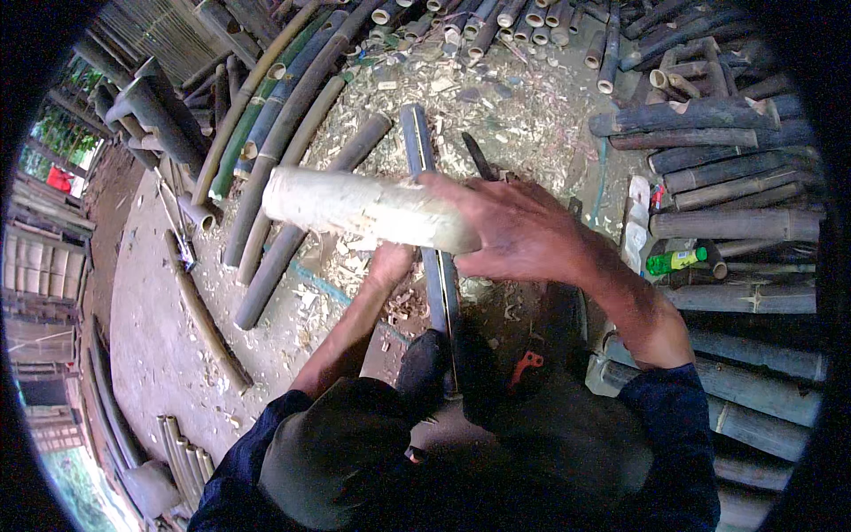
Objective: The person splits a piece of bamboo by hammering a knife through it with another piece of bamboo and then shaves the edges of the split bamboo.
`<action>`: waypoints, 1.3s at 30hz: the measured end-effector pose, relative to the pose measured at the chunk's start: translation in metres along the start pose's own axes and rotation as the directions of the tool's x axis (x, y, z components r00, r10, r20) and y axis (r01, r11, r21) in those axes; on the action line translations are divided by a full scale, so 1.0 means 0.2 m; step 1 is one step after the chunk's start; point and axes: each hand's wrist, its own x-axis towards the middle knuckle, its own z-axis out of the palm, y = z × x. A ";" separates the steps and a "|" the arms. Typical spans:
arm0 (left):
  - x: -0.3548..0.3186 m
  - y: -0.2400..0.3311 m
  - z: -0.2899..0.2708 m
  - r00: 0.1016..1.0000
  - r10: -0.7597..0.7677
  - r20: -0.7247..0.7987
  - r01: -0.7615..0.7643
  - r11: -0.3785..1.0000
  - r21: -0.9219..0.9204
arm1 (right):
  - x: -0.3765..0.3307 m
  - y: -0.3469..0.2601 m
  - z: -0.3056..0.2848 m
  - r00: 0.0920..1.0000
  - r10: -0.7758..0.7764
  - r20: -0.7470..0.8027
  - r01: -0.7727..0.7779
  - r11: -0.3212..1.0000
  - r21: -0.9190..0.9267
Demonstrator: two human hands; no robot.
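My right hand (523,226) is wrapped round one end of a thick pale wooden club (355,206), which lies crosswise in front of me. Below the club, my left hand (390,264) is closed in a fist; the club hides what it grips. Close beside that fist, a dark bamboo pole (439,288) with a long pale split down its length runs away from me between my knees. Past my right knuckles a dark, narrow blade-like piece (477,155) sticks out, its other end hidden.
Pale chips (390,84) litter the ground ahead. Long bamboo poles (306,106) lie to the left, with a curved strip (204,310) nearer. Stacked bamboo (736,222) lines the right side, with a green bottle (675,261) on it. An orange-red tool (526,365) lies by my right leg.
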 end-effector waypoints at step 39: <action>0.25 0.49 0.18 0.871 0.350 0.344 -0.313 0.936 -0.162 | -0.38 0.01 -0.17 0.699 0.545 -0.462 -0.276 0.802 0.529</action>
